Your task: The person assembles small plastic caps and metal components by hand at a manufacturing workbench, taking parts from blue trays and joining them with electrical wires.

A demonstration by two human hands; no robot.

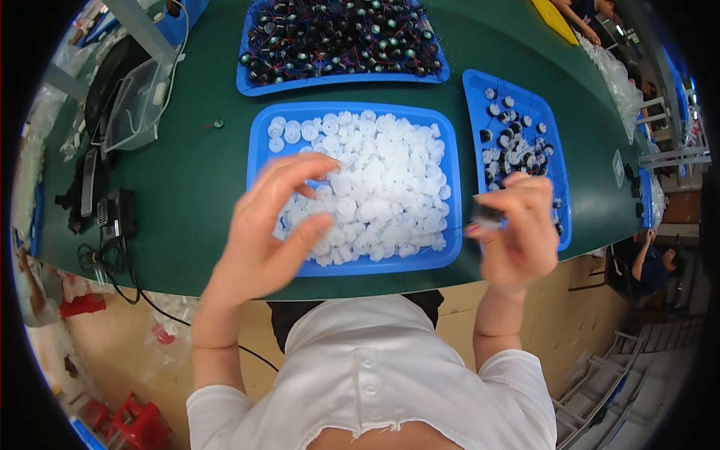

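Observation:
My left hand (259, 229) hovers over the near side of a blue tray (257, 139) heaped with small white plastic caps (386, 187). Its thumb and fingers are apart, and I see nothing between them. At that tray's right edge, my right hand (525, 236) pinches a small dark cylindrical motor (489, 214) with thin wires, slightly blurred. A narrower blue tray (553, 120) stands just beyond this hand, with motors bearing white caps (517, 142) scattered in it. Across the table, a third blue tray (259, 88) is piled with dark motors and their red and dark wires (341, 41).
A clear plastic box (135, 109) stands at the left on the green table (195, 172), near a black power adapter (118, 214) with tangled cable. One loose small part (217, 124) lies beside the middle tray. Another person (654, 262) sits at far right.

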